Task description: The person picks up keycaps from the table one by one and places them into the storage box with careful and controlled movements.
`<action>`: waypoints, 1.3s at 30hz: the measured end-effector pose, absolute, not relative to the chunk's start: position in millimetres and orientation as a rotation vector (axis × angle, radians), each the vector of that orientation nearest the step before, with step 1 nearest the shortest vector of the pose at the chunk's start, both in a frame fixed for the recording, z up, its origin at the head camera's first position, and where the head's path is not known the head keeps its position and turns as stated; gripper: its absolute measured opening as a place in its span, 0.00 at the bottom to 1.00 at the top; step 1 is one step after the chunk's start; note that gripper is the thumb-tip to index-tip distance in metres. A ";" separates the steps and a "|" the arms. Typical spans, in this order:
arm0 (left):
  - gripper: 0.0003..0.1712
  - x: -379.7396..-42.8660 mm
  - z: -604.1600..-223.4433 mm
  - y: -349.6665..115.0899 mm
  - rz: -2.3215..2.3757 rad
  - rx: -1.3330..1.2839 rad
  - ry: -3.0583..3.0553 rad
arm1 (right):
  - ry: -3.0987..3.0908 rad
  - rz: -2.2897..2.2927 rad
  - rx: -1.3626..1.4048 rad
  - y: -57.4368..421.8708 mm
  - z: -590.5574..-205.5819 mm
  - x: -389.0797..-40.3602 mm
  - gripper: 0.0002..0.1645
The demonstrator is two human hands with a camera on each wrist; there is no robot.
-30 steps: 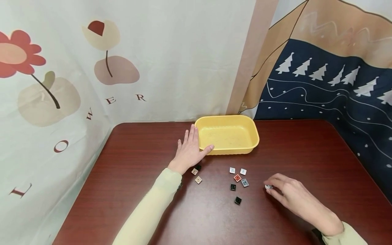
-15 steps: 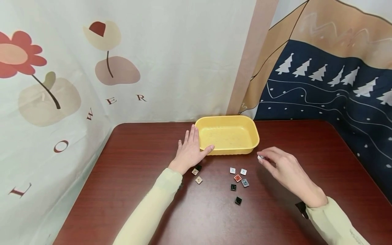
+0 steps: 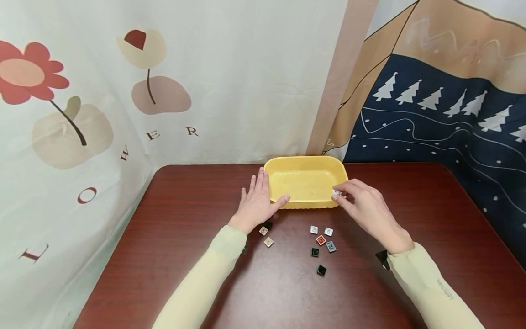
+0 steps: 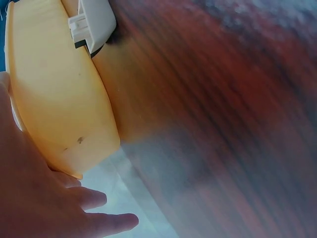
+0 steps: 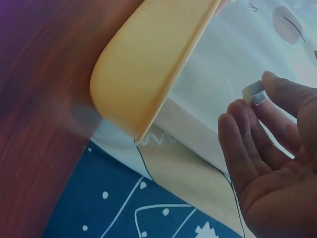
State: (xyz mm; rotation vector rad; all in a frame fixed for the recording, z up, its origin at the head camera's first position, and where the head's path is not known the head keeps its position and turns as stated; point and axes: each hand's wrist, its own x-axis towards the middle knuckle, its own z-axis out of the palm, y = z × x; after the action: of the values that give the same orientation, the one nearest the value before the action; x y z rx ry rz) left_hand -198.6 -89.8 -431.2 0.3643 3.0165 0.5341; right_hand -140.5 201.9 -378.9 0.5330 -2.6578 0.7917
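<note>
My left hand (image 3: 256,204) rests on the left rim of a yellow plastic basin (image 3: 308,205), its fingers straight and the thumb over the near corner. My right hand (image 3: 370,214) pinches a small white keycap (image 5: 254,92) between thumb and fingertips, above the basin's near right corner. Below the basin lie two white keycaps (image 3: 314,230), a red keycap (image 3: 321,240), a grey-blue keycap (image 3: 331,246) and two black keycaps (image 3: 315,252). Near the left wrist are two beige keycaps (image 3: 268,242) and a black keycap (image 3: 268,225), partly in shadow.
The dark red-brown wooden table (image 3: 197,201) carries everything. A white curtain (image 3: 246,91) with flower prints hangs behind it, and a navy cloth (image 3: 411,123) with white trees hangs at the right. In the left wrist view, a pale keycap (image 4: 101,25) shows beside the basin.
My right hand has carried the white keycap up and leftward from the table to above the basin's right corner. The left hand stays on the rim.
</note>
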 end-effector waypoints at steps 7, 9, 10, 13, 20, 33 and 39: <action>0.64 -198.0 -431.7 -92.4 0.522 0.361 3.016 | -2.718 0.795 0.533 183.2 -383.9 -165.9 0.15; 0.64 -198.0 -431.9 -92.6 0.519 0.361 3.014 | -2.727 0.786 0.541 179.4 -386.5 -173.1 0.14; 0.64 -197.9 -432.0 -92.6 0.517 0.360 3.013 | -2.729 0.784 0.549 177.9 -387.8 -176.6 0.14; 0.65 -197.9 -431.6 -91.8 0.520 0.359 3.007 | -2.747 0.774 0.557 173.9 -391.2 -186.1 0.14; 0.65 -198.2 -429.6 -89.7 0.539 0.363 2.989 | -2.879 0.702 0.509 165.4 -395.2 -205.1 0.18; 0.64 -198.8 -430.5 -89.1 0.524 0.358 3.007 | -3.024 0.666 0.500 155.7 -402.8 -229.1 0.14; 0.64 -197.6 -429.9 -89.0 0.537 0.354 3.015 | -3.083 0.686 0.474 154.4 -406.5 -233.8 0.14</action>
State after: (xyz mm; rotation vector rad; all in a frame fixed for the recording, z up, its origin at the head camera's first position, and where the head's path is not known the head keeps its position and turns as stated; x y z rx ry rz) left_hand -197.6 -89.0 -429.9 0.3544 3.0152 0.5374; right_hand -233.8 154.4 -406.5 0.4741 -3.0827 0.6856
